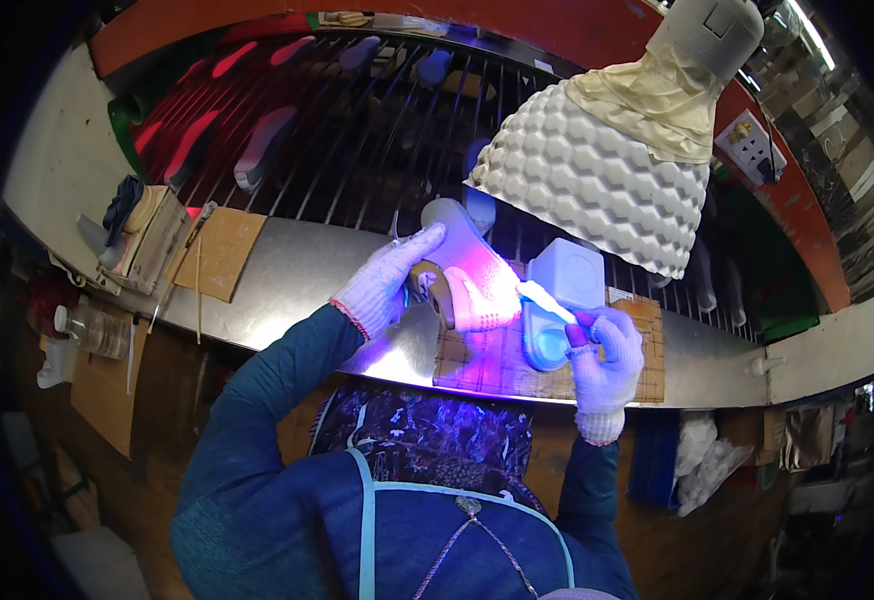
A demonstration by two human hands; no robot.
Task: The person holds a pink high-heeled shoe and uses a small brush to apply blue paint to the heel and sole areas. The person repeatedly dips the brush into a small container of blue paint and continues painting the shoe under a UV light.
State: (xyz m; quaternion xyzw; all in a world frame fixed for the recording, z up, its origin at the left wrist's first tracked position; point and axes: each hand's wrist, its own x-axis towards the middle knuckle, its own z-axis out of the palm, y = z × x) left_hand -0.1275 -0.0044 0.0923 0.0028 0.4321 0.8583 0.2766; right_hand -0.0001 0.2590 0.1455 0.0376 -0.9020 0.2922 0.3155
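My left hand (pixel 392 275), in a white knitted glove, grips a pale shoe sole (pixel 477 270) that glows pink and violet under the light. A brown curved piece (pixel 434 290) shows beside the palm; I cannot tell whether it is part of the sole. My right hand (pixel 609 355), gloved too with bare fingertips, pinches a white-tipped brush (pixel 547 302). The brush tip points at the sole's right edge; whether they touch is unclear. Below the brush stands an open light-blue tub (pixel 547 338), and its square lid or second container (pixel 567 272) is just behind.
Overhead at right hangs a lamp under a bumpy white shade (pixel 597 165). Beyond the metal ledge (pixel 297 270), several soles (pixel 265 145) lie on a rack of bars (pixel 347 170). A wooden box (pixel 152 235) and brown cardboard (pixel 222 252) are at left. A checked mat (pixel 477 365) lies under the tub.
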